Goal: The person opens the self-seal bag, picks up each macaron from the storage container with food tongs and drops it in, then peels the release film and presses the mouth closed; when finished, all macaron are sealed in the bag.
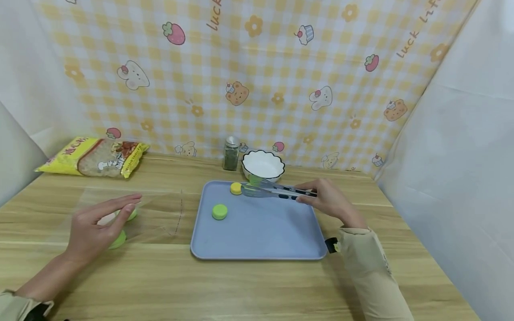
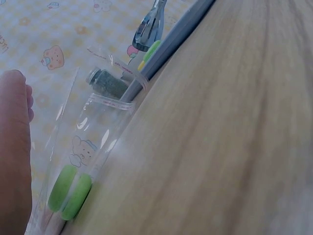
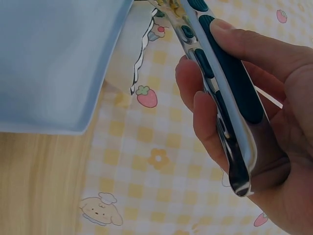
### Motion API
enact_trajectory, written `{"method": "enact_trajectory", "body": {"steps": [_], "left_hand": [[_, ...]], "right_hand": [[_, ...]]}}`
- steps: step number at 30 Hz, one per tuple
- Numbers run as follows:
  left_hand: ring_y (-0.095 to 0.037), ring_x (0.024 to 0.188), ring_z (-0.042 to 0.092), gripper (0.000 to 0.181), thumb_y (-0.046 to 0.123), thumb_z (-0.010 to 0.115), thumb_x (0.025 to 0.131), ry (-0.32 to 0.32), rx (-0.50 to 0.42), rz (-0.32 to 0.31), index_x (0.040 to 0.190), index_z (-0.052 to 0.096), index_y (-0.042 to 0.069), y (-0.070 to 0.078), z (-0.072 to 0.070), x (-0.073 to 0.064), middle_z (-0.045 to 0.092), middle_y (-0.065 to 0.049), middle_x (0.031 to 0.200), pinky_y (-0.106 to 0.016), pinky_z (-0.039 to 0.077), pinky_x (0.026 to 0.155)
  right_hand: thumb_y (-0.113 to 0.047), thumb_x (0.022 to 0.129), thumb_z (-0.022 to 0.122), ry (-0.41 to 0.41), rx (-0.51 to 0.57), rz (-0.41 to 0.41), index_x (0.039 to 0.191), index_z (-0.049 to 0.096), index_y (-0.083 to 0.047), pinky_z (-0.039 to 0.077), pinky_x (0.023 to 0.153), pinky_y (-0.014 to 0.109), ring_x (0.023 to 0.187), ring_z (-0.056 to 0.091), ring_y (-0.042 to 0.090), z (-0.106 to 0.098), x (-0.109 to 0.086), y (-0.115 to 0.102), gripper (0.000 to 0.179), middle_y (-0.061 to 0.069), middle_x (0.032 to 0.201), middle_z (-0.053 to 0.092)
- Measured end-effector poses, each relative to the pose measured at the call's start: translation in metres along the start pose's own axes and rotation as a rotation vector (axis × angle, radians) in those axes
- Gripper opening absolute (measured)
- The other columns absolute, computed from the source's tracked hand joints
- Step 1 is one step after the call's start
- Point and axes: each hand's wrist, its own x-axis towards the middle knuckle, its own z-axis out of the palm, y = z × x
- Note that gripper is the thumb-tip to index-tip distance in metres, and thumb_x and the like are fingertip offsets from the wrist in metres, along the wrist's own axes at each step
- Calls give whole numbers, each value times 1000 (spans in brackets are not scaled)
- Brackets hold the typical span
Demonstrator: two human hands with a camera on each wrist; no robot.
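My right hand grips metal kitchen tongs by their dark-inlaid handles, over the blue tray. By the tongs' flat ends is a green macaron; whether they clamp it, I cannot tell. A yellow macaron and another green macaron lie on the tray's left side. My left hand is at a clear plastic bag, thumb and fingers close together, seemingly pinching its upper film. Inside the bag shows a green macaron in the left wrist view; the hand partly hides the contents.
Behind the tray stand a white scalloped bowl and a glass spice jar. A yellow food packet lies at the back left. A patterned cloth hangs along the table's back edge.
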Motion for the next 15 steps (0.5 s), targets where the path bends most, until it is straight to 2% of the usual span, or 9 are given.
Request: {"method": "enact_trajectory", "body": {"steps": [7, 15], "left_hand": [[-8, 97, 64, 17, 5, 66, 86, -4, 3, 4, 91, 70, -10, 0, 0, 0, 68, -21, 95, -12, 45, 85], [-8, 96, 64, 16, 5, 66, 85, -2, -7, 4, 90, 70, -11, 1, 0, 1, 68, -21, 94, -12, 46, 84]], "right_hand": [[-14, 84, 70, 2, 16, -1, 113, 67, -2, 31, 40, 23, 37, 23, 4, 1, -1, 3, 31, 8, 93, 70], [-13, 82, 72, 20, -10, -20, 109, 70, -5, 32, 41, 24, 40, 23, 4, 6, 1, 7, 28, 4, 86, 70]]}}
